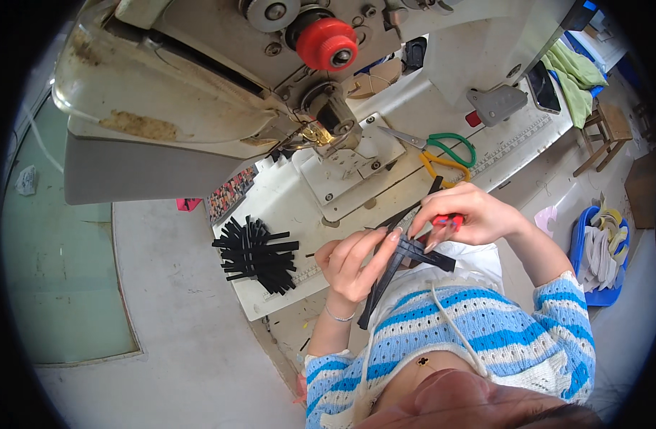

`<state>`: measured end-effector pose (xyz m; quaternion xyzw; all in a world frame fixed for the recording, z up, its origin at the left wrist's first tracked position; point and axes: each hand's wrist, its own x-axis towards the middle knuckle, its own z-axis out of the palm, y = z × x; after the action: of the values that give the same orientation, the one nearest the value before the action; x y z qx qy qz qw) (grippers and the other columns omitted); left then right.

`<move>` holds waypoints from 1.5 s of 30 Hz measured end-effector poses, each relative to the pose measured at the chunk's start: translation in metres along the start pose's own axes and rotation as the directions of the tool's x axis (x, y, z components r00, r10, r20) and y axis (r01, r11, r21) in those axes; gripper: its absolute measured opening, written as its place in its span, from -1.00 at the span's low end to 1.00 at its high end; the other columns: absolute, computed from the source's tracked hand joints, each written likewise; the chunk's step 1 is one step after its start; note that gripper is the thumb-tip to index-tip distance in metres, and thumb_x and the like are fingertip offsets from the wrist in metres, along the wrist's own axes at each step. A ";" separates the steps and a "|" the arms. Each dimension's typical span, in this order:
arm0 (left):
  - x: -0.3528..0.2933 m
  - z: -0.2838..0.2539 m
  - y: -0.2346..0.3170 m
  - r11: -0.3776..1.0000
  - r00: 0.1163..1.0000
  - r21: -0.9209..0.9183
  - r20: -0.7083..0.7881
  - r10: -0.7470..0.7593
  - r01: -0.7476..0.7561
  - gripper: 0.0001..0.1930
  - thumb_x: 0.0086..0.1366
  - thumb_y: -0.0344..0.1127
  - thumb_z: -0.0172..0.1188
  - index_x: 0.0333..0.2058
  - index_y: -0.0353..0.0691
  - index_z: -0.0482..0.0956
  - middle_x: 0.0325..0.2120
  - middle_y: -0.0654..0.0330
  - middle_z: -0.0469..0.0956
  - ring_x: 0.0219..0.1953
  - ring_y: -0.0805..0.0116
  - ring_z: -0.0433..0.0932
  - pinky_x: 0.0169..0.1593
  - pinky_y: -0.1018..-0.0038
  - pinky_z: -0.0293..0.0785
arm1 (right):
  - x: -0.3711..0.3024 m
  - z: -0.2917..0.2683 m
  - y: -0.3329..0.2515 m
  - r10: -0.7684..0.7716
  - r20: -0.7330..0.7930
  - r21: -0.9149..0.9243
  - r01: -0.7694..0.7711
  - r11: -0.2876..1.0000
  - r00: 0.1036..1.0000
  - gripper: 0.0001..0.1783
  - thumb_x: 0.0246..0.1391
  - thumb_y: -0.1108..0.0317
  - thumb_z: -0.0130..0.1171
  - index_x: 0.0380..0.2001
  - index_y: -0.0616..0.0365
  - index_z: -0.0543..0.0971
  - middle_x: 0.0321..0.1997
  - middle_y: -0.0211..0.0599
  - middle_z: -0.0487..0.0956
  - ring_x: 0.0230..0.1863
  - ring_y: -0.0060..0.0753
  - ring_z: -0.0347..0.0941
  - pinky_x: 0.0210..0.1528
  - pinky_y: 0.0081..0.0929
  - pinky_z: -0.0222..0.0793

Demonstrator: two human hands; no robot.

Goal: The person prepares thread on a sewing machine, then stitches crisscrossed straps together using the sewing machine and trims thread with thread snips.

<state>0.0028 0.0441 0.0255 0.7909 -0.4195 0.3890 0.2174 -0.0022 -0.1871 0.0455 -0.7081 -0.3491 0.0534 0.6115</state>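
Observation:
In front of my body, my left hand [353,266] pinches crossed black fabric straps [382,286] between thumb and fingers. My right hand [471,213] is closed around a small red-handled tool [448,220], held against the same straps; its working end is hidden by the fingers. One strap end sticks out toward the lower right and another hangs down past my left hand. On the machine table, left of my hands, lies a bundle of short black strips [253,254]. Scissors [451,149] with one green and one yellow-orange handle rest beyond my right hand.
A sewing machine [170,107] with a red knob [326,44] looms over the far left of the white table [328,243]. A phone [542,87] lies at the table's far right. A blue basin [577,250] of pale scraps and a wooden stool [608,129] stand on the right.

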 end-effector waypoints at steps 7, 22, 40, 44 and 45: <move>-0.001 0.002 0.001 0.985 0.996 -0.161 0.076 -0.043 0.055 -0.65 -0.20 -0.38 0.28 -0.31 -0.10 0.65 -0.42 0.25 0.54 -0.44 0.40 0.50 -0.41 0.55 0.31 | 0.001 0.006 0.013 -0.003 0.025 -0.061 0.005 0.998 1.000 -0.82 -0.19 0.52 0.22 -0.42 0.20 0.48 -0.43 -0.29 0.52 -0.38 -0.23 0.47 -0.33 -0.41 0.36; 0.000 0.006 -0.004 0.998 1.000 -0.065 0.001 -0.012 0.012 -0.57 -0.24 -0.26 0.23 -0.26 -0.13 0.64 -0.38 0.25 0.53 -0.43 0.41 0.49 -0.37 0.56 0.31 | 0.001 0.009 0.011 -0.045 -0.019 -0.008 0.045 0.999 0.999 -0.86 -0.19 0.58 0.18 -0.46 0.22 0.48 -0.49 -0.30 0.50 -0.46 -0.30 0.44 -0.42 -0.46 0.32; -0.003 -0.003 -0.005 0.996 0.997 -0.051 -0.015 -0.078 0.077 -0.61 -0.20 -0.14 0.34 -0.29 -0.07 0.65 -0.39 0.29 0.52 -0.40 0.39 0.47 -0.32 0.55 0.29 | -0.024 -0.004 0.015 0.219 -0.153 0.224 -0.182 0.957 0.963 -0.57 0.08 0.09 0.13 -0.16 0.22 0.39 -0.34 -0.34 0.48 -0.26 -0.49 0.41 -0.13 -0.54 0.30; -0.005 -0.002 -0.004 0.996 0.997 -0.054 -0.016 -0.076 0.075 -0.64 -0.20 -0.21 0.33 -0.31 -0.07 0.66 -0.38 0.29 0.52 -0.39 0.40 0.46 -0.32 0.56 0.29 | -0.027 -0.009 0.002 0.100 -0.079 -0.127 -0.110 0.986 0.992 -0.66 0.01 0.15 0.19 -0.26 0.17 0.44 -0.38 -0.31 0.49 -0.36 -0.36 0.46 -0.30 -0.48 0.34; -0.006 -0.002 -0.004 0.996 0.997 -0.045 -0.026 -0.072 0.071 -0.65 -0.21 -0.25 0.32 -0.32 -0.07 0.66 -0.37 0.29 0.52 -0.38 0.40 0.46 -0.32 0.56 0.29 | -0.026 -0.008 0.000 0.058 -0.051 -0.213 -0.068 0.975 0.997 -0.68 -0.01 0.17 0.20 -0.29 0.16 0.45 -0.39 -0.30 0.50 -0.39 -0.31 0.47 -0.36 -0.46 0.35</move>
<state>0.0032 0.0504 0.0221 0.7950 -0.3963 0.3824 0.2542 -0.0177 -0.2088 0.0380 -0.7816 -0.3166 0.0191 0.5372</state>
